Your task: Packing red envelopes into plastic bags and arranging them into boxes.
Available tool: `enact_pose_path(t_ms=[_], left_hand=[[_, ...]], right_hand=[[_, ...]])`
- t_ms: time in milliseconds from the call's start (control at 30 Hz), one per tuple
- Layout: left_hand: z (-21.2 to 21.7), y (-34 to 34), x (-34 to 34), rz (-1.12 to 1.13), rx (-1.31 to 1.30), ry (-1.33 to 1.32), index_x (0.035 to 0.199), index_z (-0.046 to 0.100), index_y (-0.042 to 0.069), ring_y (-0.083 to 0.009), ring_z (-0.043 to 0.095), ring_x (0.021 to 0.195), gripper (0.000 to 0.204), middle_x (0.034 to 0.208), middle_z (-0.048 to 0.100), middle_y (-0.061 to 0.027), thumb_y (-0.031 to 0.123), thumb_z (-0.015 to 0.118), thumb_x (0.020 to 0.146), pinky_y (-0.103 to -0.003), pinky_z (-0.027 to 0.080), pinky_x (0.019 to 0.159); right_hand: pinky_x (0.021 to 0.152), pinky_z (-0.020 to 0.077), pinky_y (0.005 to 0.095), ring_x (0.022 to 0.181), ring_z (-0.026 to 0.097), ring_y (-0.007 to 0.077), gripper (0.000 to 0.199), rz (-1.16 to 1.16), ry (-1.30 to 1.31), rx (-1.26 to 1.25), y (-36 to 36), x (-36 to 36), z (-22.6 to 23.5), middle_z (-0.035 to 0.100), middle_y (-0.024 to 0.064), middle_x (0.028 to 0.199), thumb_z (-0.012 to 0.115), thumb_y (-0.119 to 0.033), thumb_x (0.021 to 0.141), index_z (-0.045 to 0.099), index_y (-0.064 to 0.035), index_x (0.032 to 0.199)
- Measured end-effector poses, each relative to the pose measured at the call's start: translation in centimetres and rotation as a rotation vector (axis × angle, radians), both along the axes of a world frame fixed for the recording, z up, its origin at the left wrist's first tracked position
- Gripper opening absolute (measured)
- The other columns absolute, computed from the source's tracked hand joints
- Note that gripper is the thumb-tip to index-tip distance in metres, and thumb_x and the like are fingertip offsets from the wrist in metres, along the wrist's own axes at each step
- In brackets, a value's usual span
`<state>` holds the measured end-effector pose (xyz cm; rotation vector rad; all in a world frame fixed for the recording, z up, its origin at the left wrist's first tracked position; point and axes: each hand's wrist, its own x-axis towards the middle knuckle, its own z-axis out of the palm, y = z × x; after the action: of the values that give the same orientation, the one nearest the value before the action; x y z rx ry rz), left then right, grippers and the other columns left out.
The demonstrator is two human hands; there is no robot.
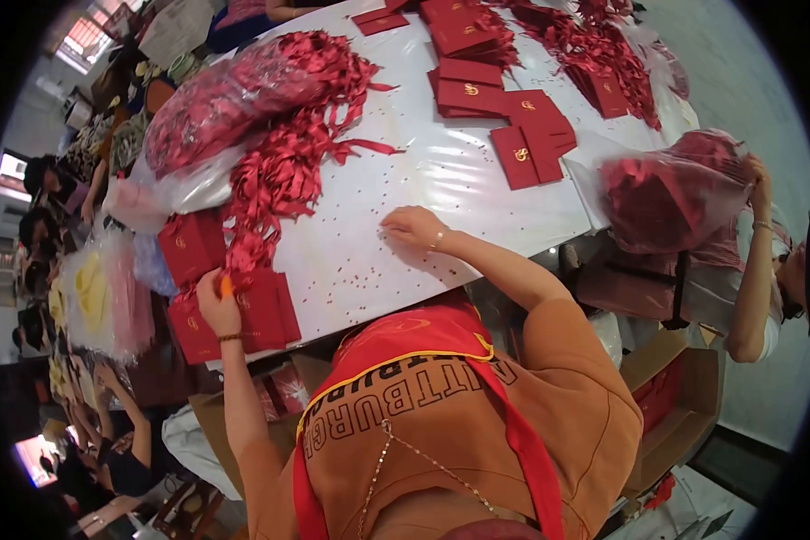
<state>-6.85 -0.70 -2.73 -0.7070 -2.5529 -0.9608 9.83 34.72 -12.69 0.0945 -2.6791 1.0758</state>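
My left hand, with an orange cover on one fingertip, pinches the lower end of a red ribbon that trails from a big heap of red ribbons. It sits on a stack of red folded cards with a gold emblem at the table's near left edge. My right hand rests palm down on the white plastic-covered table, holding nothing, among tiny red scraps. My orange shirt and red apron fill the lower middle.
More red cards lie across the far table, another stack at left. A clear bag of red ribbons lies behind the heap. At right a person holds a clear bag of red pieces. An open cardboard box stands below; people sit left.
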Motion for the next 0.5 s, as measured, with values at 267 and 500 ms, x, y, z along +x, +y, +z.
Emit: enact_pose_path(t_ms=[267, 500], left_hand=[[-1.0, 17.0, 7.2, -0.391, 0.192, -0.465, 0.096, 0.058, 0.004, -0.0127, 0.054, 0.075, 0.021, 0.084, 0.058, -0.0047, 0.001, 0.054, 0.076, -0.024, 0.043, 0.064], [-4.9, 34.8, 8.7, -0.524, 0.046, -0.437, 0.103, 0.056, 0.002, -0.0235, 0.052, 0.088, 0.029, 0.099, 0.056, -0.0115, 0.016, 0.057, 0.077, -0.033, 0.043, 0.076]], right_hand=[[0.073, 0.0466, 0.0267, 0.080, 0.060, 0.0161, 0.025, -0.384, -0.288, -0.671, 6.3, 8.3, 0.3, 0.063, 0.0107, 0.088, 0.059, -0.018, 0.078, 0.060, -0.0017, 0.096], [0.072, 0.0458, 0.0260, 0.083, 0.057, 0.0155, 0.031, -0.289, -0.476, -0.880, 10.0, 8.4, 2.8, 0.061, 0.0093, 0.092, 0.060, -0.020, 0.076, 0.058, -0.0033, 0.102]])
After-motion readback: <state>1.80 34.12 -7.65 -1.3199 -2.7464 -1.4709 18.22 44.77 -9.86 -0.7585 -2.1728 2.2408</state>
